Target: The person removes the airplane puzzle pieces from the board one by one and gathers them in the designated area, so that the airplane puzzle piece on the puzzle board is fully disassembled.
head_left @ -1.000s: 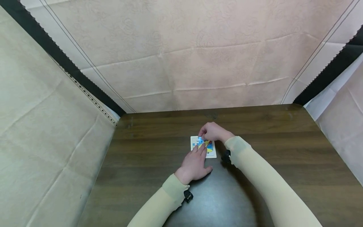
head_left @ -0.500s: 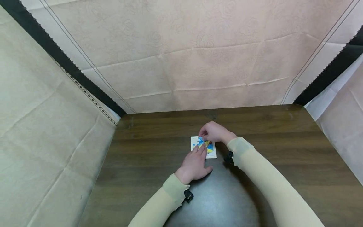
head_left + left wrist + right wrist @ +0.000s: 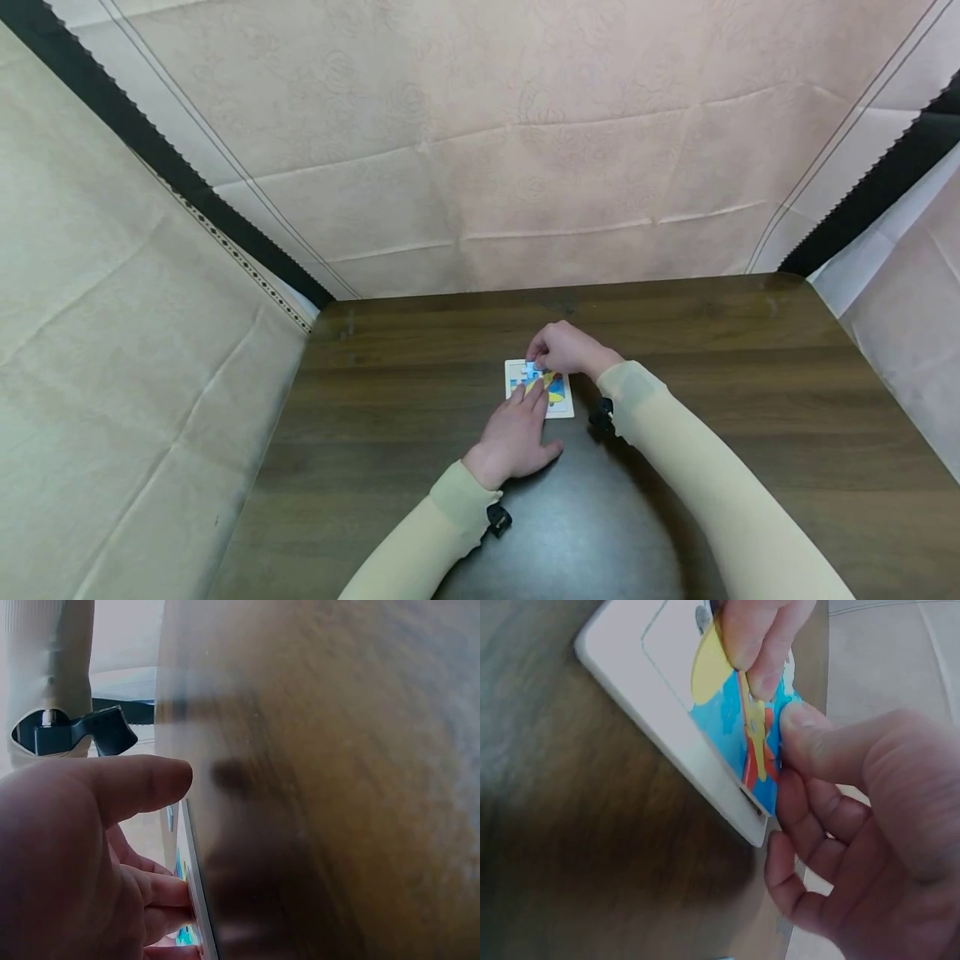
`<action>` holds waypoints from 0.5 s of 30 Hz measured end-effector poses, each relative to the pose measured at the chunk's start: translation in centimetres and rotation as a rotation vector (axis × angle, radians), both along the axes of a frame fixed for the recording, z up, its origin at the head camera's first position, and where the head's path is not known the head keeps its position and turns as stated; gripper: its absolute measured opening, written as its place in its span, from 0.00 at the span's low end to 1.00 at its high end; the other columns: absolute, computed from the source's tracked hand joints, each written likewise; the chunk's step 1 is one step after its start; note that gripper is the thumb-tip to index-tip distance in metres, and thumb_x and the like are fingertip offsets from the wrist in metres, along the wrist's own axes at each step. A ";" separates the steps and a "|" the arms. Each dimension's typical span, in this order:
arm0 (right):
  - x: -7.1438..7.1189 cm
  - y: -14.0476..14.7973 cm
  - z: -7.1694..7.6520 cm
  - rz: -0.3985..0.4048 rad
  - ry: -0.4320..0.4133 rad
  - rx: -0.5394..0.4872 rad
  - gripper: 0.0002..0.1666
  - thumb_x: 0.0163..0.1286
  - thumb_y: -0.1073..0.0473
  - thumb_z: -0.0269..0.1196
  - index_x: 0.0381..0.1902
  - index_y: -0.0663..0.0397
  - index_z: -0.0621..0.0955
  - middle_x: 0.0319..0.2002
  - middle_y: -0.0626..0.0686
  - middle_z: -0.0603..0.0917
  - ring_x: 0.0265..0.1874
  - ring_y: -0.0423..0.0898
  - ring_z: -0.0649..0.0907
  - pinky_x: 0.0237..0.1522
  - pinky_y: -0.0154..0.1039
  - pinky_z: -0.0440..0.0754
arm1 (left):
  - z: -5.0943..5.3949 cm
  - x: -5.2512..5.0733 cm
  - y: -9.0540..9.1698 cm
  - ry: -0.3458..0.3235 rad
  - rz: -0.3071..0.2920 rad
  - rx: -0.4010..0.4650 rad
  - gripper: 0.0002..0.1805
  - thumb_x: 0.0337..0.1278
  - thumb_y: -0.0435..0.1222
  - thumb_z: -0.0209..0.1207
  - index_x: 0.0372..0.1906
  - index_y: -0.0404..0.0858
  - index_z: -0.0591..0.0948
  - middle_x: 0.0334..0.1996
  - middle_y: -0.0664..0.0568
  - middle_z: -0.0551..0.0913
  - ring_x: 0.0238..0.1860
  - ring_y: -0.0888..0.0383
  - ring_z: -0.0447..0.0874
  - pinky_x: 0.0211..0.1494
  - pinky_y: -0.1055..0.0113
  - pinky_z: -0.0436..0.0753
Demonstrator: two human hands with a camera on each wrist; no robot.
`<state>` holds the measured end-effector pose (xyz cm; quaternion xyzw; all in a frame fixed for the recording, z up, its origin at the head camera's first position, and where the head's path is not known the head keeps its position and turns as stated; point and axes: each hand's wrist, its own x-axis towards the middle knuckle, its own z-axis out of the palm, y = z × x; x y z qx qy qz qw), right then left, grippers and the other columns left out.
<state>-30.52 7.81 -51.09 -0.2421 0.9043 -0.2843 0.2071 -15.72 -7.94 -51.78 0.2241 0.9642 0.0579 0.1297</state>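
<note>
A small jigsaw puzzle board (image 3: 560,412) with a pale frame and a blue, yellow and red picture lies on the table. My left hand (image 3: 512,442) rests on it from the near side, fingers extended across the picture. Those left fingers (image 3: 751,634) press the pieces in the right wrist view. At the far edge, my right hand (image 3: 567,347) has its thumb and curled fingers at a blue puzzle piece (image 3: 786,691), pinching it. Beside this, the picture's corner sits slightly raised over the frame, with a dark gap below. The right fingers partly hide the piece.
The brown wooden table (image 3: 390,417) extends around the board on all sides. Pale fabric walls (image 3: 525,167) enclose its back and sides. A black wrist device (image 3: 498,518) sits on the left sleeve, and another (image 3: 602,417) on the right.
The right wrist shifts slightly outward and then back, while its fingers stay at the board's far edge. The left hand and the board hold still.
</note>
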 end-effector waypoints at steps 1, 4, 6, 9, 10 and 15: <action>0.1 0.0 0.1 -0.010 -0.005 0.001 0.07 0.73 0.62 0.72 0.47 0.49 0.92 0.45 0.50 0.90 0.40 0.48 0.86 0.53 0.47 0.87 | 0.0 0.0 0.0 -0.002 0.000 0.001 0.48 0.73 0.61 0.59 0.85 0.37 0.62 0.85 0.45 0.57 0.83 0.42 0.56 0.80 0.49 0.65; 0.1 0.0 0.3 -0.030 -0.011 0.008 0.06 0.73 0.61 0.72 0.46 0.50 0.92 0.44 0.51 0.90 0.40 0.49 0.86 0.54 0.49 0.87 | 0.0 0.0 0.0 -0.005 0.003 0.006 0.48 0.73 0.61 0.60 0.85 0.37 0.61 0.85 0.46 0.56 0.83 0.43 0.56 0.80 0.49 0.65; 0.1 -0.1 0.4 -0.030 -0.009 0.015 0.05 0.73 0.61 0.72 0.45 0.50 0.92 0.43 0.50 0.90 0.39 0.48 0.86 0.54 0.50 0.87 | 0.0 0.0 0.0 -0.008 0.004 0.007 0.48 0.73 0.61 0.60 0.85 0.37 0.61 0.86 0.46 0.56 0.84 0.43 0.55 0.80 0.50 0.65; 0.0 0.0 0.4 -0.008 -0.002 0.025 0.05 0.73 0.61 0.73 0.45 0.49 0.91 0.42 0.49 0.89 0.39 0.48 0.85 0.52 0.48 0.87 | 0.0 0.0 0.0 -0.009 0.004 0.007 0.48 0.73 0.61 0.60 0.85 0.37 0.61 0.85 0.46 0.57 0.84 0.43 0.55 0.80 0.50 0.65; 0.0 0.1 0.4 0.004 0.003 0.027 0.04 0.73 0.61 0.73 0.44 0.49 0.91 0.41 0.49 0.89 0.38 0.48 0.85 0.52 0.47 0.87 | 0.0 0.0 0.0 -0.009 0.004 0.006 0.48 0.73 0.61 0.60 0.85 0.37 0.61 0.85 0.46 0.57 0.84 0.43 0.55 0.80 0.50 0.65; -0.1 0.2 0.4 0.072 0.042 0.050 0.04 0.73 0.61 0.73 0.42 0.46 0.89 0.38 0.46 0.87 0.36 0.47 0.84 0.48 0.43 0.87 | 0.2 0.0 0.1 -0.006 0.006 -0.001 0.48 0.73 0.61 0.60 0.84 0.37 0.62 0.85 0.45 0.57 0.84 0.44 0.56 0.80 0.50 0.66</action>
